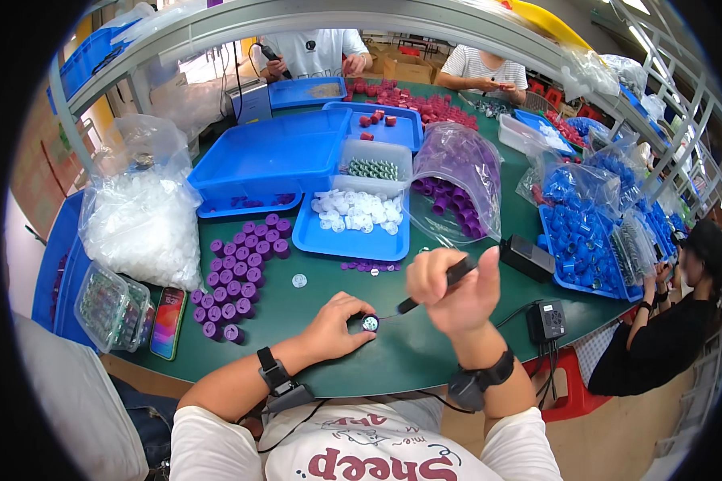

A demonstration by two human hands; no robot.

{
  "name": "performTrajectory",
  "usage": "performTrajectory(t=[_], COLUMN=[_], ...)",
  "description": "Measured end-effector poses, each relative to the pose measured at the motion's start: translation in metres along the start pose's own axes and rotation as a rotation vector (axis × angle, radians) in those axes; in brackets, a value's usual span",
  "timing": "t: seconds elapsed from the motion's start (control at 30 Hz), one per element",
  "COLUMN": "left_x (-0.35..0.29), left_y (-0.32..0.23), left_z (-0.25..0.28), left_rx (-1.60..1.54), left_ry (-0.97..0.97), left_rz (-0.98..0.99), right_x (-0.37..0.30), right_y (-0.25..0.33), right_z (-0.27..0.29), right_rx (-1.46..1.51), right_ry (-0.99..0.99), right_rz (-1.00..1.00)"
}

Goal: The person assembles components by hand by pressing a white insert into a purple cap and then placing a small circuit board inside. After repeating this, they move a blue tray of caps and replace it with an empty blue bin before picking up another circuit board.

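Green tabletop [341, 380] edge nearby, left hand [335, 327] pinches round part [370, 323], right hand [459, 306] grips tool [460, 271].

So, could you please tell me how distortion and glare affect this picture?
Head view: the metal shelf beam bows into an arc; head view: glare streaks the plastic bag around purple parts; head view: the small round part in the left hand shows too small for fine detail.

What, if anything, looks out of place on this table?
A pale disc lies alone beyond the left hand, apart from the white pieces heaped in the blue tray. It looks stray, though perhaps set there deliberately. I see no clear damage.
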State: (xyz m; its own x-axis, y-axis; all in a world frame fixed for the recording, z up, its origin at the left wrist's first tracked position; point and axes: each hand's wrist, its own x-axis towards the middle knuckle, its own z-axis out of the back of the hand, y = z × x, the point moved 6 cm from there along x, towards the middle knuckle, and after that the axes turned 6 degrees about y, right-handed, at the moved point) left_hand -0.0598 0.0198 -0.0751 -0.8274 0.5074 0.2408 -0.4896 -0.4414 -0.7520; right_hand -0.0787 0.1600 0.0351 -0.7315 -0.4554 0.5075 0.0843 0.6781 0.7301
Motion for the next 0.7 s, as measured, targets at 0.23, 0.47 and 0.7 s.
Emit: performTrajectory(t=[0.23, 0.47, 0.7], left_x=[-0.003, -0.003, -0.003], left_y=[0.007, 0.012, 0.009], left_z=[-0.004, -0.006, -0.002], left_rx=[-0.039, -0.078, -0.139], left_ry=[-0.047, -0.035, -0.115], left_rz=[-0.036, -0.003, -0.034], right_x=[-0.008, -0.019, -0.014], right_y=[-0.070, -0.097, -0.111], right_z=[0.002, 0.018, 0.022], right_rx=[-0.189, -0.230, -0.208], right_ry=[0.128, 0.056, -0.006], right_rz=[-0.217, -0.297, -0.375])
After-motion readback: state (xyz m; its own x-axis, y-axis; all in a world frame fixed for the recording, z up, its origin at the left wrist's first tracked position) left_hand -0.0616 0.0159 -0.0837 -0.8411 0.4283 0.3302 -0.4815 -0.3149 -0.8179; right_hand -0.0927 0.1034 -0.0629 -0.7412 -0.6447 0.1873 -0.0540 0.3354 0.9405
